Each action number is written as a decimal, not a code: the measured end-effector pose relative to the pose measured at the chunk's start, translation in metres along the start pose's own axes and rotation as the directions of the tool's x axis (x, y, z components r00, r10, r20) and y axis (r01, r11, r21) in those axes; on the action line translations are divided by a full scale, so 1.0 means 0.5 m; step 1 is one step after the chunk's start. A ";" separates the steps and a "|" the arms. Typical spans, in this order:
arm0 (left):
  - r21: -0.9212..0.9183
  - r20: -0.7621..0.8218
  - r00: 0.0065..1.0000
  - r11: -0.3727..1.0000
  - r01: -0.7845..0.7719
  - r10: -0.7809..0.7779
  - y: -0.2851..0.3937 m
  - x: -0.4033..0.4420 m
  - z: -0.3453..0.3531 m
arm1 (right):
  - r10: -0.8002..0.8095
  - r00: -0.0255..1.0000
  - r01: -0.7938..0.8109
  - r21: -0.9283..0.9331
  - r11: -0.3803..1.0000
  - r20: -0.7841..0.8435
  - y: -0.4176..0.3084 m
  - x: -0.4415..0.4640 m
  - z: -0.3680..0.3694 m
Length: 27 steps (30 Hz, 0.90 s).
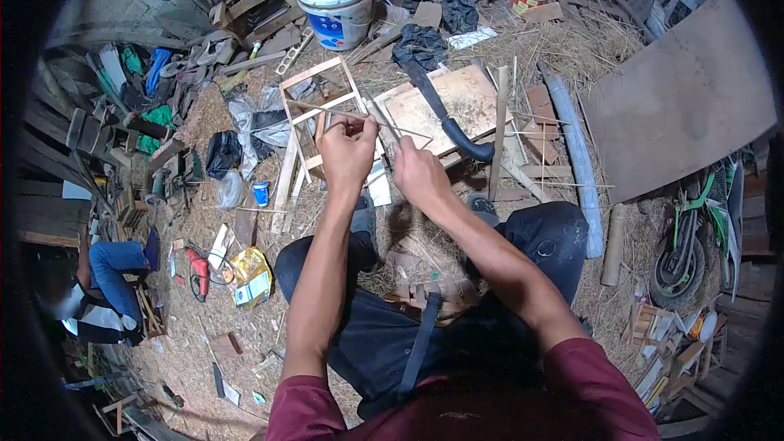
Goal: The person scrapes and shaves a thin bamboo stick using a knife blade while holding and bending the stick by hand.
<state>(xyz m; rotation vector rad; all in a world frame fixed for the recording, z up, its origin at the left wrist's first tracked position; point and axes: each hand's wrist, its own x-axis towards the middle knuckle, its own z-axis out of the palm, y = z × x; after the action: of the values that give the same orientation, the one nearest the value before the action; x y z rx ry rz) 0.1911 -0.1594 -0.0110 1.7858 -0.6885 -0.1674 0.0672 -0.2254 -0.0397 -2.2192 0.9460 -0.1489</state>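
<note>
My left hand [348,151] is closed, thumb and fingers pinching a thin wooden stick [314,107] that runs roughly crosswise in front of me. Close by on the right, my right hand [420,173] is closed around a narrow, greyish blade-like strip [380,115], which crosses the stick; its exact kind is unclear. Beyond both hands a light wooden frame [317,85] leans up on the left. A pale wooden board [472,98] lies to the right, and across it rests a long dark tool [433,98] with a curved black handle.
A white bucket [336,0] stands behind the frame. Scrap wood, black plastic and straw litter the floor. On the right are a large brown sheet [686,98] and a green motorcycle [690,237]. At left, another person [118,278] sits near a red corded tool [197,271].
</note>
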 end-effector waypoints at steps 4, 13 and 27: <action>-0.014 0.003 1.000 1.000 -0.012 0.012 -0.005 -0.001 -0.003 | -0.034 0.997 0.034 0.012 0.999 -0.066 0.061 0.011 0.025; 0.078 0.003 1.000 0.997 -0.028 0.028 0.016 -0.006 0.002 | -0.003 0.996 0.005 0.014 1.000 -0.092 0.099 0.023 0.057; 0.037 0.067 0.995 0.996 -0.075 0.072 0.027 0.001 0.028 | 0.042 0.994 -0.040 -0.028 0.999 0.105 0.219 0.047 0.133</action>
<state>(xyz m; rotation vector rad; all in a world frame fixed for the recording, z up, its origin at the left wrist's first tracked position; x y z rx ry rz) 0.1803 -0.1738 -0.0033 1.7963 -0.8086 -0.1642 0.0438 -0.2564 -0.1642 -2.2065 0.9396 -0.0008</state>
